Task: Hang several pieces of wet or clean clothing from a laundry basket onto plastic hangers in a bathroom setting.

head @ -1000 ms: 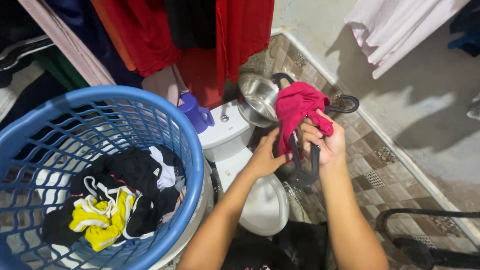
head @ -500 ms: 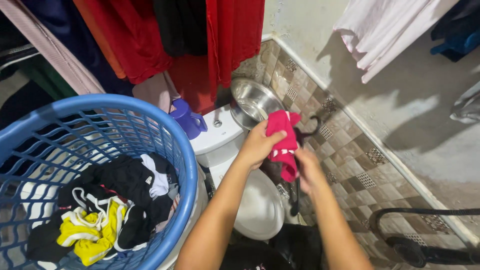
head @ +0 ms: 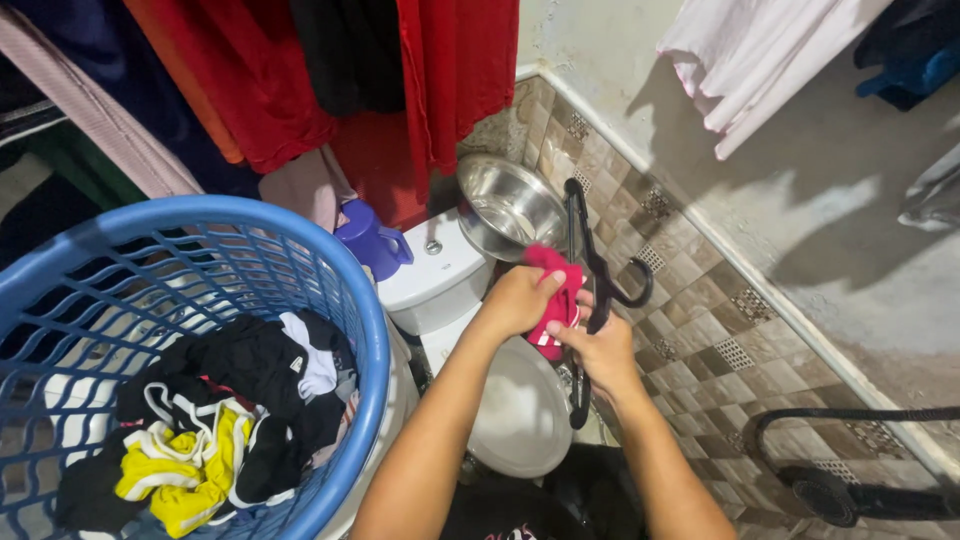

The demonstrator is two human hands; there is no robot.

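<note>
A small red garment (head: pixel 552 300) with white trim is bunched between both hands above a white toilet (head: pixel 500 400). My left hand (head: pixel 517 298) grips its upper part. My right hand (head: pixel 597 350) pinches its lower edge and also holds a black plastic hanger (head: pixel 590 270), which stands nearly upright with its hook curling to the right. A blue laundry basket (head: pixel 365 300) on the left holds black, white and yellow clothes (head: pixel 215 420).
A steel bowl (head: pixel 508 215) and a purple jug (head: pixel 368 238) sit on the toilet tank. Red and dark clothes (head: pixel 300 80) hang behind; a pale cloth (head: pixel 760 60) hangs on the right wall. A black hose and fitting (head: pixel 840 480) lie on the tiled floor.
The red garment has been gathered from spread over the hanger into a tight bunch between both hands. The hanger has turned upright, and my hands have dropped closer to the toilet.
</note>
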